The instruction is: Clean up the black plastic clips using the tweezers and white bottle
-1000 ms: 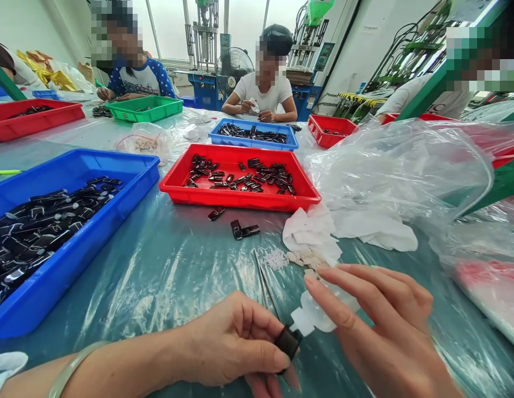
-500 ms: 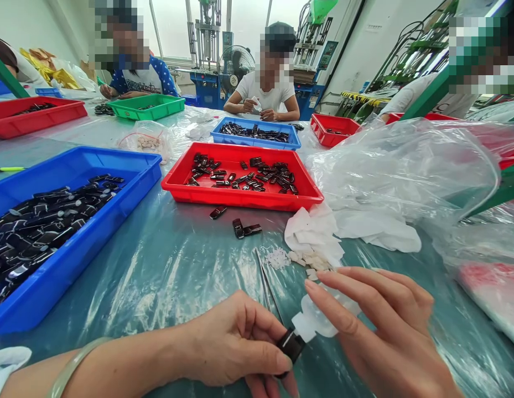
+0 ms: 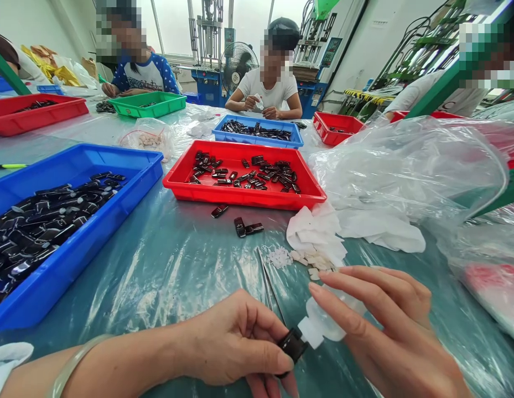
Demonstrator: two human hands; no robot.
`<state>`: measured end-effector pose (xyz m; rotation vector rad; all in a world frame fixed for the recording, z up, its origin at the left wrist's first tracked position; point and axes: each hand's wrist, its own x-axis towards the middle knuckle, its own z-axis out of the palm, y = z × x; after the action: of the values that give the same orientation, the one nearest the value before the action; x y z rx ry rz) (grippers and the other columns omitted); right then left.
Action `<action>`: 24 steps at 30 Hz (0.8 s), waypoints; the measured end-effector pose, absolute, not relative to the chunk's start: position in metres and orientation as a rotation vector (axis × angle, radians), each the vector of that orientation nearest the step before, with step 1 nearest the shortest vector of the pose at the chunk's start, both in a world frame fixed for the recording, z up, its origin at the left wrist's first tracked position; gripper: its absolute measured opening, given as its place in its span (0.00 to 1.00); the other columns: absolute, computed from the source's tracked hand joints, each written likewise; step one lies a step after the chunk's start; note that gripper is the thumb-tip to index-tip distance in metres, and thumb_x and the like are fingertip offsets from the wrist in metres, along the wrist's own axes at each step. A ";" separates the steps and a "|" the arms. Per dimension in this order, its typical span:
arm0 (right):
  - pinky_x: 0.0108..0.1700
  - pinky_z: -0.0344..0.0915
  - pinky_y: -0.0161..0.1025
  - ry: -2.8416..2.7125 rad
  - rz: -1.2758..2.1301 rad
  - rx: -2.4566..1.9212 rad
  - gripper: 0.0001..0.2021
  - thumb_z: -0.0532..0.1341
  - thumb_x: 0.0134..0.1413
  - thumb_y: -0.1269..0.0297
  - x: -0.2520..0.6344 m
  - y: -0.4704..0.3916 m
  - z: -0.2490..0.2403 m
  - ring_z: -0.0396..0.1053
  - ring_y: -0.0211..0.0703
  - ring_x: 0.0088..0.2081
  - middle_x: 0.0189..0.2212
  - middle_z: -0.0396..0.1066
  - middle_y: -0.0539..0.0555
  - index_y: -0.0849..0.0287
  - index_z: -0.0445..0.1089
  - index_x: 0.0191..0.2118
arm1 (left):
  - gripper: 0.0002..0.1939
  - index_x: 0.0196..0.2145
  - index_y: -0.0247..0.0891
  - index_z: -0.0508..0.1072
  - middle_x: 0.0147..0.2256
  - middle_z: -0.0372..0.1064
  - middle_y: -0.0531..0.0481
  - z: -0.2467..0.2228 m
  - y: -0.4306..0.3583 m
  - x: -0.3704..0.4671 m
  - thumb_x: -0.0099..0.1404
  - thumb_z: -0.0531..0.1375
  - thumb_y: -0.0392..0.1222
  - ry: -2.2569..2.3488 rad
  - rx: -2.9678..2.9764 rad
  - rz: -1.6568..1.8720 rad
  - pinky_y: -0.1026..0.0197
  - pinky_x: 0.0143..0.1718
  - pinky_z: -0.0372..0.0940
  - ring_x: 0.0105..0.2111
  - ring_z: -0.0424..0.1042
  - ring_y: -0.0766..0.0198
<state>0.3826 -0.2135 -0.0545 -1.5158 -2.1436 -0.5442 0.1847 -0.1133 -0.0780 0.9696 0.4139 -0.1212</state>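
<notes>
My left hand (image 3: 240, 345) pinches a small glossy black piece (image 3: 292, 345) between thumb and fingers. My right hand (image 3: 381, 326) curves over a translucent bottle (image 3: 333, 320), its fingers long and its thumb hidden. The bottle's white cap end (image 3: 311, 333) points at the black piece, very close to it; whether they touch is unclear. Behind my left fingers lie metal tweezers (image 3: 268, 279). Farther back are small clear bits (image 3: 279, 257) and beige chips (image 3: 312, 260).
A blue tray (image 3: 128, 188) of black pieces stands left, a red tray (image 3: 240, 195) ahead. Loose black pieces (image 3: 248, 228) lie before it. White tissue (image 3: 312, 232) and clear plastic (image 3: 401, 166) are right. Across the table sit people, one in a white shirt (image 3: 268, 88).
The bottle and my right hand have shifted slightly right, away from my left hand. My left hand keeps its grip on the black piece. The view has moved a little.
</notes>
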 end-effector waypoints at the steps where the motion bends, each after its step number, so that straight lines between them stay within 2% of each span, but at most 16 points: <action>1: 0.47 0.57 0.50 -2.158 -0.541 -1.513 0.13 0.54 0.58 0.74 0.383 -0.213 -0.054 0.65 0.48 0.46 0.41 0.72 0.53 0.53 0.69 0.45 | 0.12 0.29 0.30 0.74 0.25 0.71 0.48 -0.078 -0.113 0.185 0.54 0.62 0.45 0.415 0.970 -0.125 0.72 0.19 0.63 0.18 0.69 0.71; 8: 0.48 0.57 0.50 -2.194 -0.525 -1.515 0.13 0.54 0.58 0.74 0.385 -0.215 -0.055 0.65 0.47 0.46 0.41 0.72 0.52 0.52 0.69 0.45 | 0.10 0.29 0.30 0.73 0.24 0.69 0.50 -0.075 -0.112 0.186 0.55 0.60 0.42 0.409 0.975 -0.132 0.72 0.21 0.64 0.18 0.68 0.73; 19: 0.48 0.54 0.51 -2.222 -0.582 -1.446 0.13 0.52 0.59 0.74 0.388 -0.217 -0.055 0.64 0.48 0.45 0.40 0.73 0.53 0.53 0.70 0.43 | 0.12 0.28 0.31 0.72 0.25 0.70 0.50 -0.078 -0.115 0.185 0.54 0.61 0.45 0.419 0.983 -0.142 0.71 0.19 0.63 0.18 0.69 0.71; 24: 0.51 0.53 0.52 -2.263 -0.603 -1.463 0.15 0.51 0.60 0.72 0.385 -0.219 -0.055 0.64 0.48 0.47 0.41 0.73 0.52 0.52 0.70 0.46 | 0.13 0.27 0.31 0.72 0.24 0.70 0.50 -0.078 -0.114 0.186 0.53 0.62 0.47 0.429 0.975 -0.148 0.70 0.19 0.63 0.18 0.69 0.70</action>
<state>0.3847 -0.2190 -0.0553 -1.4625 -2.2626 -0.6029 0.1859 -0.1139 -0.0784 0.9750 0.4290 -0.1477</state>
